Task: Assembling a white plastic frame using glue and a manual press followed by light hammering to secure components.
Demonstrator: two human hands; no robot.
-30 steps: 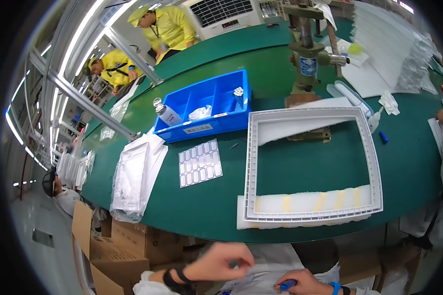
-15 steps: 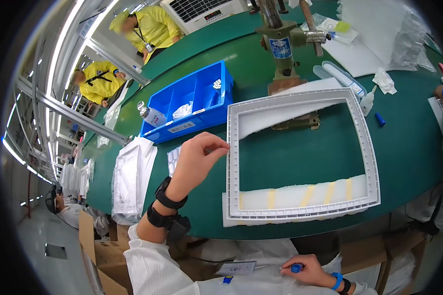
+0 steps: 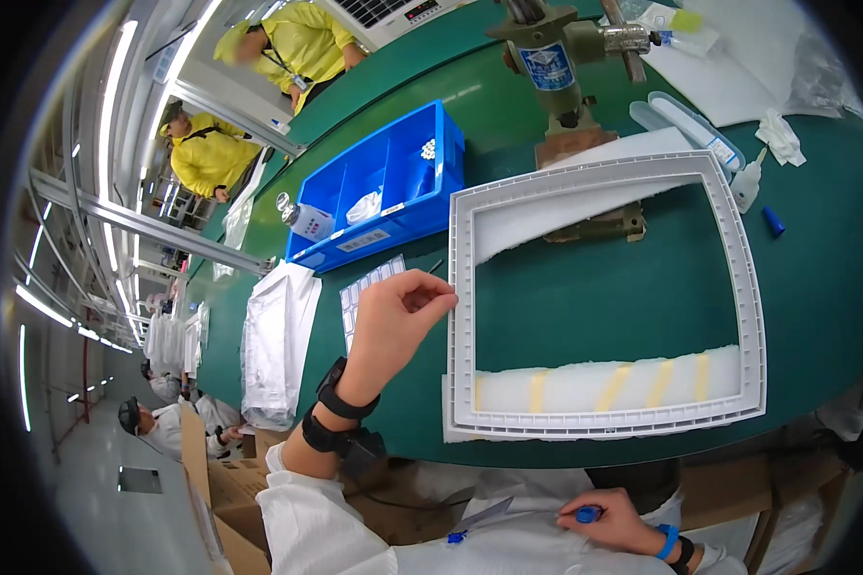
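Pinching the fingers of my left hand (image 3: 398, 311) nearly together, I am hovering at the left rail of the pale frame (image 3: 462, 335); I cannot tell whether they are touching it or gripping anything thin. My right hand (image 3: 616, 525), lower down, is curling its fingers around a blue object (image 3: 588, 515). Good handling, I judge, is depending on a light touch, without nudging the frame off the foam strip (image 3: 633, 383) under its near side. Just left of my left fingers a label sheet (image 3: 358, 297) is lying; beyond them the blue bin (image 3: 422, 218) is standing. Rightward, bare bench (image 3: 604, 297) is showing inside the frame; the bench's near edge is running between my hands.
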